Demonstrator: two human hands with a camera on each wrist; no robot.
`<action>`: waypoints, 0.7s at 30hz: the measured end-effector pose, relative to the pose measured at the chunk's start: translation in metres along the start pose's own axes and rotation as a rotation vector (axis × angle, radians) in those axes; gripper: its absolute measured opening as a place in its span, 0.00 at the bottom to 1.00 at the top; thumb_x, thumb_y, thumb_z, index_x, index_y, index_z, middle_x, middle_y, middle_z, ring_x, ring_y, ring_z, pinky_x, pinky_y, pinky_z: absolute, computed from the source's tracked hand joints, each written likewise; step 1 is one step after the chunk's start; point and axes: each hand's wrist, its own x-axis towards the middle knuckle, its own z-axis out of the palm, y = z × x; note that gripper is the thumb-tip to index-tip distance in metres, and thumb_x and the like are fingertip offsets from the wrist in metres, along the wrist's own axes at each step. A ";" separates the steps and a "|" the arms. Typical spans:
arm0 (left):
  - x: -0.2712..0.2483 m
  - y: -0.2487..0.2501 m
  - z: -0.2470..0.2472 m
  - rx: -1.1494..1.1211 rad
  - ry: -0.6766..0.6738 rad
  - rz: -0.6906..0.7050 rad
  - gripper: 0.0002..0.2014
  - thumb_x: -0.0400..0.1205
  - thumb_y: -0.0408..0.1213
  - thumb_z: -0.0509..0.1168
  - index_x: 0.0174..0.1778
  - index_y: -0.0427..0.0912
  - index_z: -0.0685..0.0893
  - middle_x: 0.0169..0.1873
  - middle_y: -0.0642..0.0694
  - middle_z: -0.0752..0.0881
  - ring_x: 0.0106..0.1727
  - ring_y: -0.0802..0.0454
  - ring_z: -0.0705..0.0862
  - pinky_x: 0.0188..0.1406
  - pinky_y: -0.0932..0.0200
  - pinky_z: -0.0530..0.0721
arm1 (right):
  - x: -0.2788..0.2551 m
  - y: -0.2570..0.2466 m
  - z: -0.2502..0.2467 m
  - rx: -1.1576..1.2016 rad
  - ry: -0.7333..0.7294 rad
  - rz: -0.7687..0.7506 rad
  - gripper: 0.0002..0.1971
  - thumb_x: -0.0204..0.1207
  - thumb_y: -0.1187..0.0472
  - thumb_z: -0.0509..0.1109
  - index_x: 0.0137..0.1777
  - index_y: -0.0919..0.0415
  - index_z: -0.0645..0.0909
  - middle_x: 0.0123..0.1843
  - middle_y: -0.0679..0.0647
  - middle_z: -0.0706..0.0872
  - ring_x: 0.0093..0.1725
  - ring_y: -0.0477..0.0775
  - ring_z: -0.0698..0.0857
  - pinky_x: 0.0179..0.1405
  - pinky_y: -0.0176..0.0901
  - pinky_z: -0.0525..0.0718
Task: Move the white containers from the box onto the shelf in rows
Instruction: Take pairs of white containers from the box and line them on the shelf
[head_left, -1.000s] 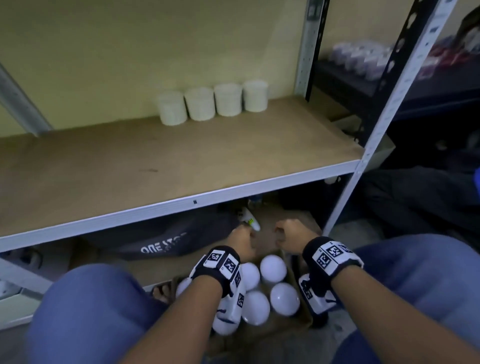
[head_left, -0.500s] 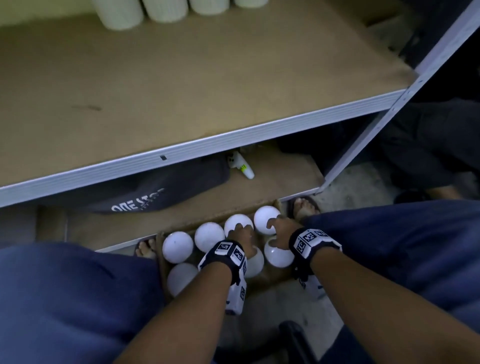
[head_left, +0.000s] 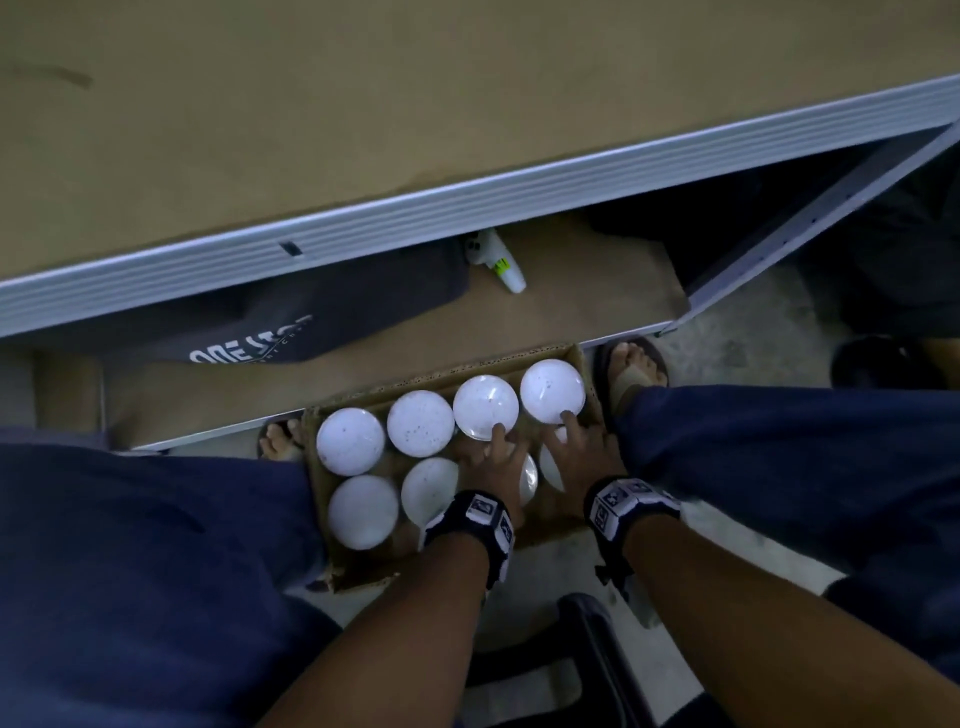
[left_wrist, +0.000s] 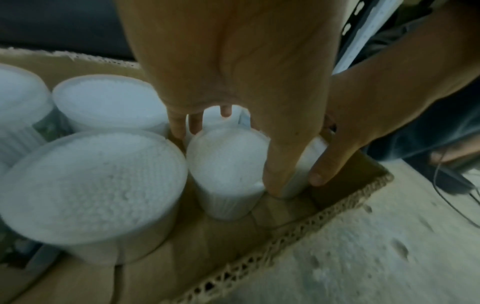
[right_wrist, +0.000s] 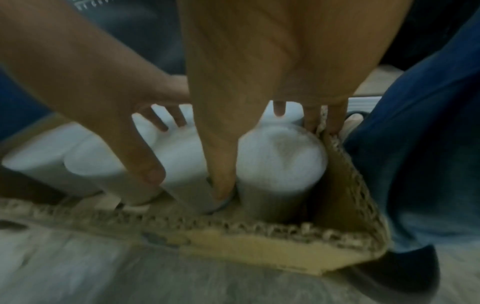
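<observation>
A cardboard box (head_left: 457, 371) sits on the floor between my knees and holds several white round containers (head_left: 420, 423) in two rows. My left hand (head_left: 493, 452) reaches into the front row and grips a container (left_wrist: 228, 170), thumb down its right side and fingers behind it. Beside it, my right hand (head_left: 571, 441) grips the rightmost front container (right_wrist: 280, 160), with its thumb (right_wrist: 221, 181) between the two containers and its fingers at the box wall (right_wrist: 337, 164). The brown shelf board (head_left: 363, 130) fills the top of the head view.
Under the shelf lie a dark bag (head_left: 322, 322) and a small white bottle (head_left: 498, 260). The shelf's metal edge (head_left: 467, 208) and a slanted upright (head_left: 810, 223) overhang the box. My sandalled feet (head_left: 631, 364) flank the box. A dark object (head_left: 597, 649) stands below my wrists.
The view has tipped down, so the row of containers on the shelf has left the frame. Both hands have dropped from above the box onto the two right front containers.
</observation>
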 end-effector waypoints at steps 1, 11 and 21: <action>0.000 0.000 0.001 0.016 0.018 0.010 0.43 0.66 0.43 0.75 0.77 0.53 0.62 0.80 0.41 0.57 0.75 0.33 0.65 0.67 0.41 0.77 | 0.000 -0.001 0.004 -0.014 0.017 0.005 0.40 0.68 0.44 0.71 0.80 0.47 0.61 0.85 0.60 0.54 0.71 0.70 0.73 0.69 0.62 0.72; 0.014 0.011 0.011 -0.075 0.080 -0.124 0.33 0.46 0.49 0.83 0.49 0.54 0.86 0.64 0.41 0.79 0.46 0.36 0.87 0.34 0.49 0.89 | 0.000 -0.004 -0.003 0.002 -0.040 0.033 0.39 0.56 0.40 0.76 0.70 0.46 0.72 0.77 0.60 0.67 0.58 0.69 0.80 0.56 0.58 0.77; -0.014 0.009 -0.046 -0.156 -0.062 -0.089 0.37 0.72 0.42 0.73 0.76 0.50 0.64 0.74 0.42 0.61 0.76 0.32 0.65 0.71 0.37 0.71 | -0.017 -0.006 -0.042 0.079 -0.012 0.088 0.46 0.57 0.37 0.75 0.74 0.43 0.59 0.73 0.60 0.64 0.69 0.65 0.70 0.66 0.60 0.69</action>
